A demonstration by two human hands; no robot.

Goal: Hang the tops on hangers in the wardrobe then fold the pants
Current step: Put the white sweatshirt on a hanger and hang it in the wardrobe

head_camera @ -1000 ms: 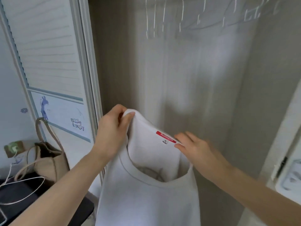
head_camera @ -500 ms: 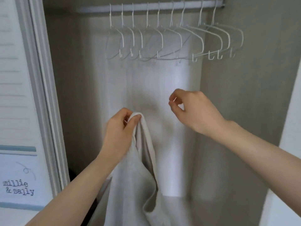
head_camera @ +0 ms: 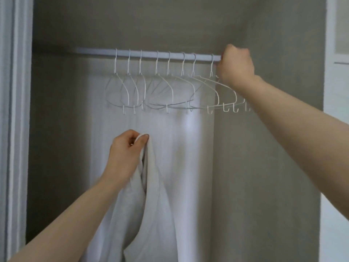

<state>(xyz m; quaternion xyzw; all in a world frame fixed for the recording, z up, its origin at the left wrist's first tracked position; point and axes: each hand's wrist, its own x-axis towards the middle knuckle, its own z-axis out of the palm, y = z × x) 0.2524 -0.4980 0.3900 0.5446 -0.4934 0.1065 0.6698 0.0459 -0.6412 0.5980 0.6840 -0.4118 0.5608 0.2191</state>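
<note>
2 hands: left [head_camera: 124, 154] pinches top's [head_camera: 151, 205] edge; right [head_camera: 235, 66] grips rod-end hanger [head_camera: 222, 91].

My left hand [head_camera: 125, 154] pinches the white top [head_camera: 151, 205], which hangs below it. My right hand [head_camera: 235, 66] is curled at the rail's [head_camera: 147, 53] end, white hangers [head_camera: 170, 87] just beside it.

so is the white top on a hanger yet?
Not yet. The white top hangs bunched from the left hand, below the hangers. The right hand is at the rail's right end.
</note>
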